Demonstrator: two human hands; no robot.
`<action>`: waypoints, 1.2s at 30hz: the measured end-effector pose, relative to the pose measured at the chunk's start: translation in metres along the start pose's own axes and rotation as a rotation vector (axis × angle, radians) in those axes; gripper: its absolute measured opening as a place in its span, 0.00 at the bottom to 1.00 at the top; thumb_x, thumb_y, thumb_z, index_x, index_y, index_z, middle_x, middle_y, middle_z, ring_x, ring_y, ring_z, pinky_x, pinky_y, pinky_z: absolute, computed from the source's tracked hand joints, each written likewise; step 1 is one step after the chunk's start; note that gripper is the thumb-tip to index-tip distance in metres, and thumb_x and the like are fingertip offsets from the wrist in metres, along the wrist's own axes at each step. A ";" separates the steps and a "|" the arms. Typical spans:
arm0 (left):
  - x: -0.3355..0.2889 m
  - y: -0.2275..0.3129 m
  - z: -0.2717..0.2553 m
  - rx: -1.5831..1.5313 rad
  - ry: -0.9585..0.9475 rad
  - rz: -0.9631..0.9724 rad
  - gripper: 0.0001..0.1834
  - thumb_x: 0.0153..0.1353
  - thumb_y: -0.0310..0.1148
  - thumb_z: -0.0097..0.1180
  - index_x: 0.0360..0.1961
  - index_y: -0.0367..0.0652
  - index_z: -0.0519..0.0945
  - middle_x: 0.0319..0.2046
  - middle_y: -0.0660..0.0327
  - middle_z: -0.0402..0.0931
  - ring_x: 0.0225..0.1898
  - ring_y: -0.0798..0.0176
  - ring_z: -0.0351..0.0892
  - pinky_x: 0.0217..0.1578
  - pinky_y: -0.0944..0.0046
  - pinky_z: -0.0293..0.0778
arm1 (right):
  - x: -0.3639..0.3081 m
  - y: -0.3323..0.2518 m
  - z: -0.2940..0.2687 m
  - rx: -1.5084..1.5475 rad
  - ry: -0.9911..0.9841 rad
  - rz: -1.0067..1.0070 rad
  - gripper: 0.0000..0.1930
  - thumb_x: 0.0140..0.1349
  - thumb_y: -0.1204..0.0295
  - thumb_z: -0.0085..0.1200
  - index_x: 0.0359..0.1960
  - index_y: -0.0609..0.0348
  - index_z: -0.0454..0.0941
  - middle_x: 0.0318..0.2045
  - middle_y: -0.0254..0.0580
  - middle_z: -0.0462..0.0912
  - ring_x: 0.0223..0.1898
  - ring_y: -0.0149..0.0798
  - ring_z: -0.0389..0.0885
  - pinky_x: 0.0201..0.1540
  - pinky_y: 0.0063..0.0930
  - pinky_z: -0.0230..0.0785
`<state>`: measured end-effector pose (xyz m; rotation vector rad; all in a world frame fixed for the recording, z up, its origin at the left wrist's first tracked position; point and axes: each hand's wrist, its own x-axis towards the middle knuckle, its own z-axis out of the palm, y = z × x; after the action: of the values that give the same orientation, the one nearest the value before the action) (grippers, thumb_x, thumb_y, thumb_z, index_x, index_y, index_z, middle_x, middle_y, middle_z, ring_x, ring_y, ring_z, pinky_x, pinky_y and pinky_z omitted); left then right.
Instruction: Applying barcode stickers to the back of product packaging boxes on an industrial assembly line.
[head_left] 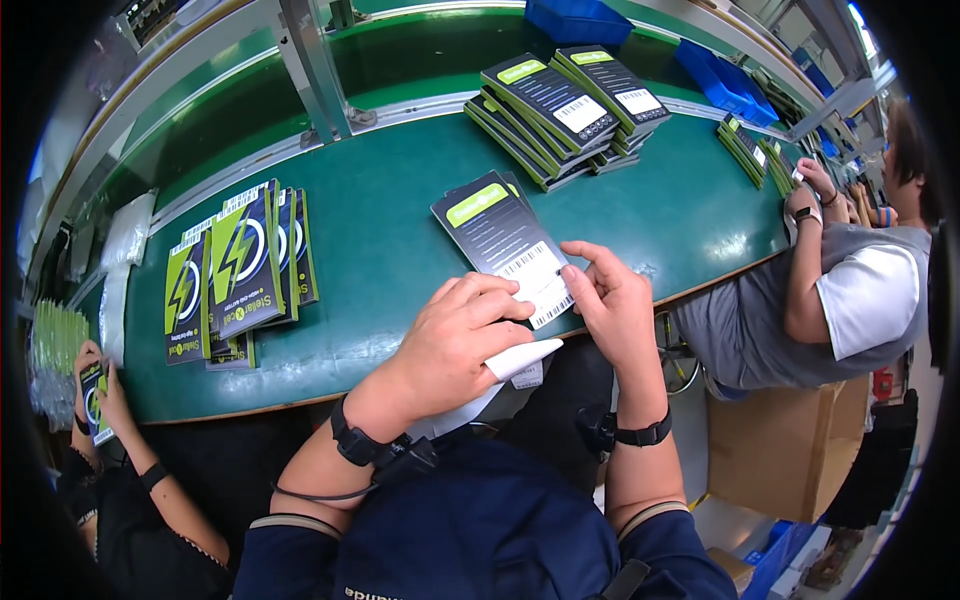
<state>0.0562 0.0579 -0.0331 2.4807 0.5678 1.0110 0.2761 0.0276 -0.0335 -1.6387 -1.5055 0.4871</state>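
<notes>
A flat black box [484,218] with a lime-green patch and a white barcode label lies at the table's near edge, on top of another box that mostly hides beneath it. Over the label's left side rest the bent fingers of my left hand [452,345]. A curled white sheet of paper [522,358] sticks out from under that hand, held by its lower fingers. My right hand [618,305] is at the box's right edge, thumb against the label corner. Its thumb and forefinger stand apart, with nothing visible between them.
Stacks of similar boxes stand on the green table [370,250]: black-backed ones [565,110] beyond my hands, green-and-black ones [240,260] at left. A co-worker [850,270] sits at right; another person's hands [98,385] hold a box at left. Blue bins [725,80] stand behind.
</notes>
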 end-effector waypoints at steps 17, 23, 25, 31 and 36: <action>0.001 0.002 0.001 -0.052 0.083 -0.025 0.09 0.49 0.28 0.72 0.33 0.44 0.86 0.35 0.62 0.83 0.49 0.54 0.86 0.44 0.58 0.79 | -0.006 0.009 -0.006 0.531 -0.035 0.116 0.12 0.65 0.78 0.63 0.50 0.62 0.83 0.23 0.27 0.78 0.25 0.19 0.73 0.28 0.16 0.66; 0.001 0.003 0.000 -0.040 0.083 -0.048 0.08 0.50 0.27 0.72 0.31 0.44 0.85 0.31 0.63 0.82 0.47 0.56 0.87 0.38 0.60 0.76 | -0.008 0.010 -0.007 0.513 -0.067 0.092 0.11 0.66 0.77 0.62 0.50 0.62 0.83 0.23 0.27 0.78 0.25 0.19 0.73 0.29 0.15 0.67; 0.000 0.004 0.001 -0.033 0.087 -0.048 0.08 0.49 0.27 0.72 0.31 0.44 0.85 0.31 0.63 0.82 0.46 0.56 0.88 0.38 0.60 0.76 | -0.009 0.009 -0.006 0.455 -0.048 0.074 0.10 0.66 0.77 0.61 0.49 0.63 0.84 0.23 0.27 0.78 0.25 0.19 0.73 0.29 0.17 0.68; 0.003 0.008 -0.001 -0.014 0.102 -0.030 0.09 0.48 0.28 0.72 0.31 0.44 0.86 0.33 0.63 0.82 0.46 0.56 0.88 0.37 0.60 0.77 | -0.009 0.011 -0.004 0.342 -0.016 -0.020 0.10 0.64 0.77 0.63 0.46 0.63 0.84 0.22 0.30 0.78 0.23 0.19 0.71 0.27 0.18 0.66; 0.003 0.008 -0.002 0.007 0.102 -0.023 0.09 0.47 0.28 0.73 0.31 0.44 0.86 0.33 0.63 0.81 0.47 0.56 0.88 0.37 0.60 0.78 | -0.012 0.004 -0.008 0.156 -0.017 -0.115 0.11 0.60 0.77 0.66 0.45 0.61 0.85 0.22 0.34 0.78 0.20 0.23 0.69 0.24 0.21 0.63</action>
<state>0.0584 0.0533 -0.0268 2.4336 0.6308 1.1338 0.2822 0.0137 -0.0351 -1.4230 -1.5257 0.5422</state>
